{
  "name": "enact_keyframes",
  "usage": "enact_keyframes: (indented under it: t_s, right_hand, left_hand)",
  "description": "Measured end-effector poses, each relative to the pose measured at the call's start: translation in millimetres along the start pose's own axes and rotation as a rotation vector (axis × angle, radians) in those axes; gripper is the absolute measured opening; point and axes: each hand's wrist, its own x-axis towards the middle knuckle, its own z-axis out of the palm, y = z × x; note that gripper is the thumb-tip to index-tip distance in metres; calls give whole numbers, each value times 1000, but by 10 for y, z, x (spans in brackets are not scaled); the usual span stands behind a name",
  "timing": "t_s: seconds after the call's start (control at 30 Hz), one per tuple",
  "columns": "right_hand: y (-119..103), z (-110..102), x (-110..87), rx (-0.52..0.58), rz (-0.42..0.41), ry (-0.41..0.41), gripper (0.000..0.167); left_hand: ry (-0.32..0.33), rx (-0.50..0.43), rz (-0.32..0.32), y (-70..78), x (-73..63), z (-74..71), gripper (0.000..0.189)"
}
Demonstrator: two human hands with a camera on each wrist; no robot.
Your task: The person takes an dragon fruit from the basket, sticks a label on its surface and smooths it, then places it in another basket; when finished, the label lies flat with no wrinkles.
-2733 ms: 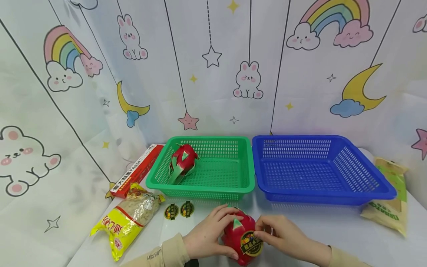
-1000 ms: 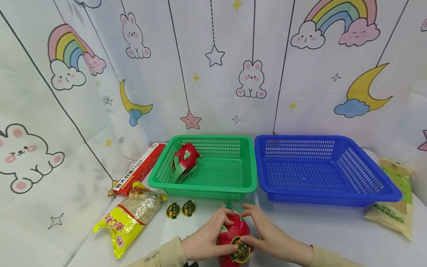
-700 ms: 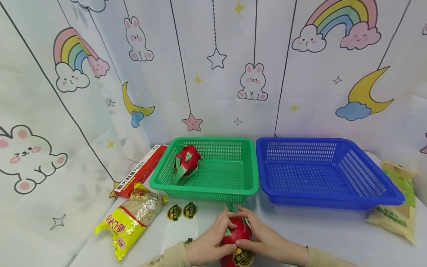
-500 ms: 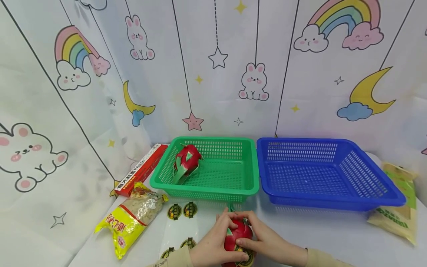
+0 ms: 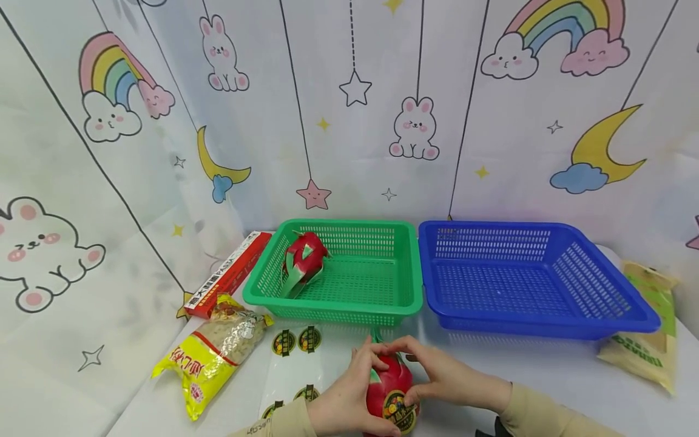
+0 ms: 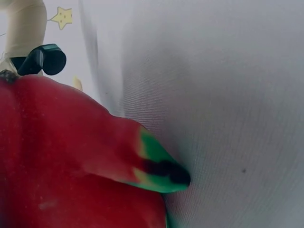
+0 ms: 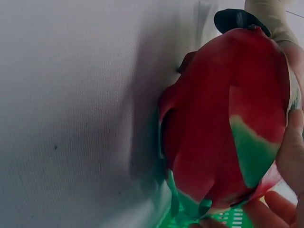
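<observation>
A red dragon fruit (image 5: 394, 376) with green-tipped scales stands on the white table, with a round black-and-gold sticker (image 5: 400, 413) on its near side. My left hand (image 5: 346, 394) grips the fruit's left side, thumb low at the front and fingers over the top. From the right, my right hand (image 5: 448, 373) curls its fingers at the fruit's upper right while its thumb touches the sticker's edge. Close up, the fruit fills much of the right wrist view, as does its red skin (image 6: 61, 142) in the left wrist view.
A clear sheet (image 5: 292, 370) with several stickers lies left of the fruit. Behind stand a green basket (image 5: 330, 308), holding another dragon fruit (image 5: 306, 258), and a blue basket (image 5: 524, 321). A yellow pasta bag (image 5: 218, 352), a red box (image 5: 229, 273) and a tan bag (image 5: 644, 358) lie around.
My right hand went from pinching the sticker's right edge to wrapping the fruit and pressing the sticker with its thumb. Since then that thumb has shifted, showing more of the sticker.
</observation>
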Motion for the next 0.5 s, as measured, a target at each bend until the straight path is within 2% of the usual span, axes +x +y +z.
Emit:
enact_keyframes:
  t_s: [0.17,0.37,0.5]
  right_hand:
    - [-12,-6,-11,-2,-7,-32,75]
    - [-83,78,-12,-73,-5,2,91]
    - [-103,103,-14,-83,-43,21,94]
  left_hand:
    - [17,45,53,-13,-1,8,68]
    - [86,52,0,24,-4,54,74]
    - [110,45,7,1,-6,87,72]
